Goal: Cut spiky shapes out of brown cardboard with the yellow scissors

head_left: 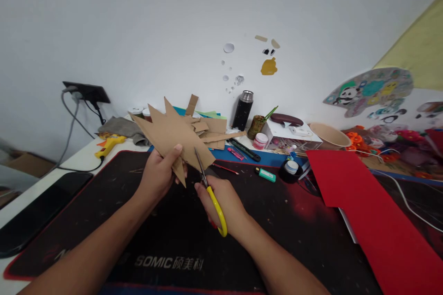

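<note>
A piece of brown cardboard (175, 131) with several pointed spikes is held up over the dark desk mat. My left hand (164, 166) grips it at its lower edge, thumb on the near face and fingers behind. In my right hand (221, 200) is a pair of scissors (215, 205) with yellow and red handles. One blade lies across the near face of the cardboard at its lower right; the other blade is mostly hidden. Behind the held piece lies a pile of cardboard scraps (216, 125).
A yellow glue gun (109, 145) and a black phone (43, 209) lie at the left. Toward the back stand a black flask (243, 111) and a pink-white jar (260, 140). A green-white eraser (266, 174) lies right of my hands. Red paper (367, 212) covers the mat's right side.
</note>
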